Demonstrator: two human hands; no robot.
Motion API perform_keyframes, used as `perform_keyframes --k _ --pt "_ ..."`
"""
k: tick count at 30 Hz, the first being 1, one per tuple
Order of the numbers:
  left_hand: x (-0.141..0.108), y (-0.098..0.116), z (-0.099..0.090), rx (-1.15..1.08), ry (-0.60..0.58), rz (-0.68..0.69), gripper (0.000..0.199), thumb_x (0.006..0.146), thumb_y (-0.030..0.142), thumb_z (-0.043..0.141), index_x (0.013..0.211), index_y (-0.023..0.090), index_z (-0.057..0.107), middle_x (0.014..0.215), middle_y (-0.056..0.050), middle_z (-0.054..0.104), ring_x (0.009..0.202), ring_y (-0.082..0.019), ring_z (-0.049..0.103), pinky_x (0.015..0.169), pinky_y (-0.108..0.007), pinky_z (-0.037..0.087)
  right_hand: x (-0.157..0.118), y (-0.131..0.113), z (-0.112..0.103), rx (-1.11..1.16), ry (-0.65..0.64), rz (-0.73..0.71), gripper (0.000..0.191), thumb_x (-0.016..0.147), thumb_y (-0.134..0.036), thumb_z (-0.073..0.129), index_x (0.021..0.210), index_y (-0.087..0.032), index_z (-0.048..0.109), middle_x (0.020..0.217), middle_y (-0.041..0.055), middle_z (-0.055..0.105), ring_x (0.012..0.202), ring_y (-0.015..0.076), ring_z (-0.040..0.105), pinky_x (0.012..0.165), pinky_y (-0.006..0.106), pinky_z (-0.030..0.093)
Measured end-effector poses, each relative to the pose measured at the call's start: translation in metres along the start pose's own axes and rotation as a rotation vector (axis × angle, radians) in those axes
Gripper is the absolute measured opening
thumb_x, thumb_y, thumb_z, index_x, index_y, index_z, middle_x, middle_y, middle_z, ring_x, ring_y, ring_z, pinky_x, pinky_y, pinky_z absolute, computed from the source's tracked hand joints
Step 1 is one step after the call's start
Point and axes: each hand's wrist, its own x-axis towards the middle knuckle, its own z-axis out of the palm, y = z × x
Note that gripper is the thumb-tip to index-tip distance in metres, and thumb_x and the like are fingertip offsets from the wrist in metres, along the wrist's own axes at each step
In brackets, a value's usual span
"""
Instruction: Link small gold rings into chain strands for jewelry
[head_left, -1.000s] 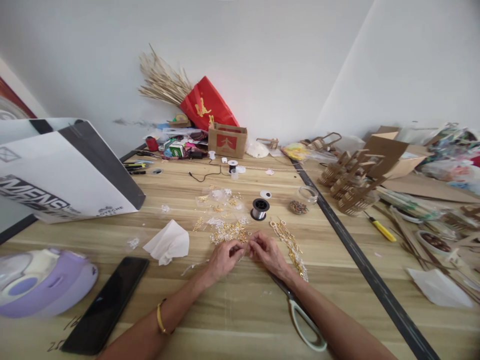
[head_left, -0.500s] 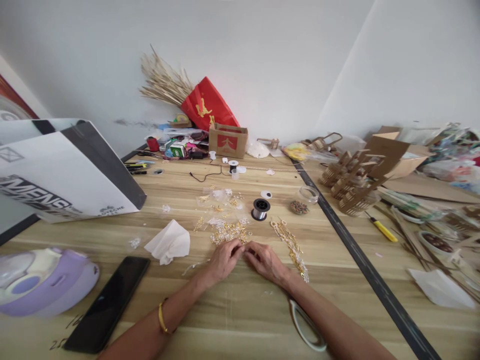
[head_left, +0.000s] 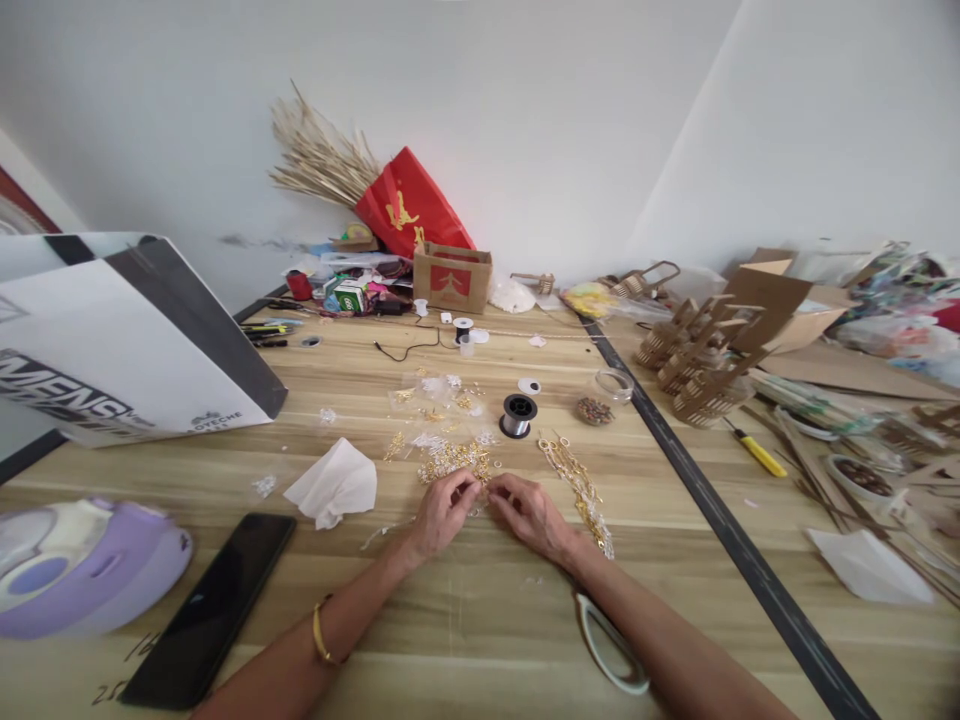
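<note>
Here, red bag [head_left: 420,205] holds stalks [head_left: 326,150]; left hand [head_left: 445,512], right hand [head_left: 531,512] near beads [head_left: 450,459], grips unclear.

We see gold and whitish beads [head_left: 454,461], silvery wire [head_left: 515,427] on black spool [head_left: 520,406], red bag [head_left: 427,200] with gold lettering [head_left: 402,212], yellow knife handle [head_left: 763,456]; our bracelet [head_left: 318,632] gold, our table [head_left: 450,630] tan with streaked grain.

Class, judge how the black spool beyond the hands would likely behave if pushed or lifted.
The black spool stands on a flat end, so a gentle push would probably slide it. Knocked onto its side, it would likely roll, since its ends are round. Those ends look like hard plastic, so it should feel stiff when lifted.
</note>
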Motion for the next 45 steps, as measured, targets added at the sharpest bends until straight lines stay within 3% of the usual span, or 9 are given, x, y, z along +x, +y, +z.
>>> perform_keyframes --k 14,18,21,24,29,33,37,42,45 --pt "-0.002 0.006 -0.005 -0.172 -0.087 0.169 0.027 0.084 0.033 0.05 0.063 0.015 0.052 0.072 -0.004 0.056 0.07 -0.015 0.052 0.067 -0.026 0.042 -0.001 -0.006 -0.002 -0.07 -0.016 -0.077 0.008 0.086 -0.023 0.048 0.087 -0.018 0.054 0.065 0.0003 0.059 0.052 0.0098 0.048 0.05 0.021 0.038" --pt "0.001 0.007 -0.009 -0.359 -0.157 0.078 0.029 0.083 0.037 0.051 0.066 0.014 0.054 0.077 -0.007 0.062 0.07 -0.014 0.054 0.064 -0.025 0.043 -0.002 -0.009 -0.004 -0.1 -0.056 -0.123 0.006 0.084 -0.019 0.048 0.083 -0.019 0.053 0.06 -0.0013 0.055 0.05 0.0099 0.046 0.049 0.021 0.036" --pt "0.001 0.007 -0.014 -0.469 -0.225 -0.03 0.031 0.083 0.039 0.052 0.068 0.012 0.057 0.069 -0.005 0.061 0.061 -0.011 0.052 0.06 -0.023 0.042 -0.002 -0.013 -0.008 -0.099 -0.063 -0.181 0.015 0.08 -0.013 0.046 0.092 -0.019 0.054 0.075 0.0024 0.062 0.054 0.0105 0.05 0.052 0.022 0.04" --pt "0.002 0.007 -0.015 -0.527 -0.298 -0.089 0.031 0.08 0.04 0.057 0.067 0.012 0.058 0.066 -0.004 0.062 0.06 -0.011 0.053 0.059 -0.023 0.043 0.001 -0.014 -0.017 -0.162 0.072 -0.138 0.028 0.082 -0.01 0.043 0.106 -0.02 0.052 0.096 0.0071 0.062 0.064 0.0127 0.055 0.059 0.025 0.045" --pt "0.0 0.007 -0.014 -0.527 -0.407 -0.12 0.031 0.078 0.039 0.061 0.063 0.012 0.059 0.062 -0.004 0.063 0.058 -0.011 0.056 0.059 -0.022 0.044 0.017 -0.006 -0.047 -0.472 0.221 -0.026 0.046 0.08 -0.012 0.049 0.125 -0.021 0.045 0.117 0.0126 0.053 0.102 0.0251 0.053 0.083 0.039 0.048" --pt "-0.001 0.005 -0.012 -0.527 -0.533 -0.138 0.031 0.076 0.039 0.062 0.062 0.012 0.06 0.062 -0.004 0.065 0.058 -0.011 0.058 0.062 -0.022 0.047 0.04 0.006 -0.073 -0.726 0.014 -0.064 0.063 0.073 -0.002 0.05 0.133 -0.02 0.041 0.135 0.0133 0.039 0.127 0.0294 0.033 0.102 0.045 0.035" --pt "-0.004 0.001 -0.009 -0.504 -0.62 -0.138 0.03 0.076 0.039 0.062 0.062 0.011 0.061 0.063 -0.004 0.066 0.058 -0.01 0.058 0.061 -0.021 0.046 0.07 0.013 -0.089 -0.885 -0.299 -0.043 0.078 0.067 0.004 0.051 0.138 -0.028 0.037 0.146 0.0098 0.025 0.135 0.0313 0.021 0.103 0.046 0.03" --pt "-0.006 -0.004 -0.008 -0.462 -0.696 -0.133 0.03 0.074 0.039 0.062 0.061 0.012 0.06 0.061 -0.003 0.065 0.055 -0.009 0.055 0.054 -0.018 0.042 0.101 0.011 -0.095 -0.827 -0.594 -0.007 0.064 0.076 -0.003 0.05 0.133 -0.03 0.042 0.132 0.0077 0.046 0.115 0.0205 0.05 0.091 0.029 0.04" --pt "-0.007 -0.006 -0.008 -0.481 -0.747 -0.134 0.031 0.072 0.042 0.063 0.06 0.013 0.06 0.06 -0.003 0.065 0.054 -0.009 0.055 0.054 -0.018 0.042 0.113 0.008 -0.093 -0.928 -0.565 0.158 0.044 0.08 -0.029 0.059 0.123 -0.024 0.052 0.112 0.0099 0.06 0.098 0.0225 0.06 0.081 0.029 0.044"
